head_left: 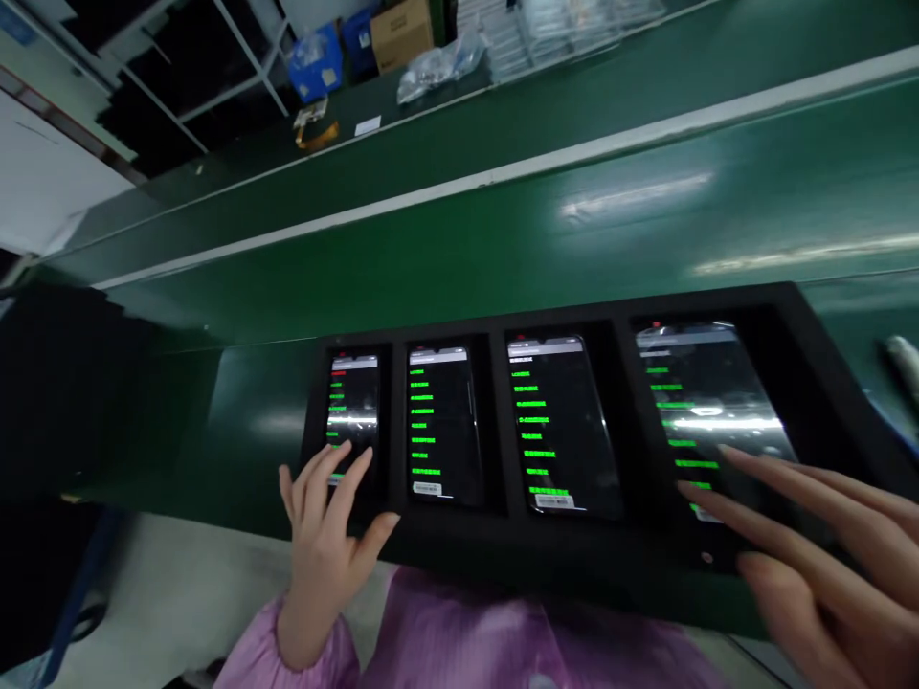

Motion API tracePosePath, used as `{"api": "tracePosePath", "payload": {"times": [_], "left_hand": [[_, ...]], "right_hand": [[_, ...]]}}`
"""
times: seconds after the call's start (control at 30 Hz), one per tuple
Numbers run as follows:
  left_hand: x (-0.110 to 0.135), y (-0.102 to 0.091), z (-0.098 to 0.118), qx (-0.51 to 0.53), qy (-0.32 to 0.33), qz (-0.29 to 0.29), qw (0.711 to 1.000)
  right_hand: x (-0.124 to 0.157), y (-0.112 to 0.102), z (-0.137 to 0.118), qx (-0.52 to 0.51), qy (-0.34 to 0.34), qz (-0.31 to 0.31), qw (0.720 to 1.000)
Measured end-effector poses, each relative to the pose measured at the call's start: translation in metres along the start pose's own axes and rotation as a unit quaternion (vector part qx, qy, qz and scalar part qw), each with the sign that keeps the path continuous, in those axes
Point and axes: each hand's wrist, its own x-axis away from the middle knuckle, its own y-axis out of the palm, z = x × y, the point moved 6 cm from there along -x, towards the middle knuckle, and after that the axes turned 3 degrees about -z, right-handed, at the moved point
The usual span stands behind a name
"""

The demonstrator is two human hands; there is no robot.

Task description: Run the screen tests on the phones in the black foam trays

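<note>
Several smartphones lie face up in the separate recesses of a long black tray [459, 545], their dark screens lit with lists of green text. My left hand [326, 531] hovers over or rests on the lower part of the leftmost phone [351, 392], fingers spread, nothing held. That screen also has a red line near its top. At the far right, my right hand [833, 536] reaches over the rightmost phone [707, 383], two fingertips at the lower part of its screen. Between my hands are a second phone [445, 411] and a third phone [564, 421], untouched, each with a small white label at its bottom.
The tray sits on a green workbench [251, 411]. Beyond it runs a green surface with a pale rail [431, 196]. At the back stand a blue bin [314, 65], a cardboard box [402, 36], a clear plastic bag [441, 69] and stacked clear trays [549, 33].
</note>
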Motion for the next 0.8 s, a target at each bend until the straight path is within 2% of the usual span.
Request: {"api": "tracePosePath", "payload": {"times": [0.13,0.27,0.47,0.63,0.8], "left_hand": [[-0.002,0.001,0.011,0.015,0.036,-0.008,0.999],[-0.006,0.003,0.018,0.023,0.071,-0.009,0.997],[-0.01,0.002,0.022,0.022,0.081,-0.009,0.996],[-0.018,-0.001,0.033,0.049,0.064,-0.008,0.997],[-0.024,0.0,0.038,0.05,0.042,0.005,0.998]], "right_hand": [[-0.027,0.012,-0.031,-0.003,-0.057,-0.009,0.998],[-0.04,0.018,-0.047,0.005,-0.096,-0.005,0.995],[-0.041,0.024,-0.051,0.057,-0.112,-0.029,0.992],[-0.035,0.018,-0.047,0.011,-0.092,0.042,0.995],[-0.034,0.022,-0.044,0.0,-0.088,0.049,0.995]]}}
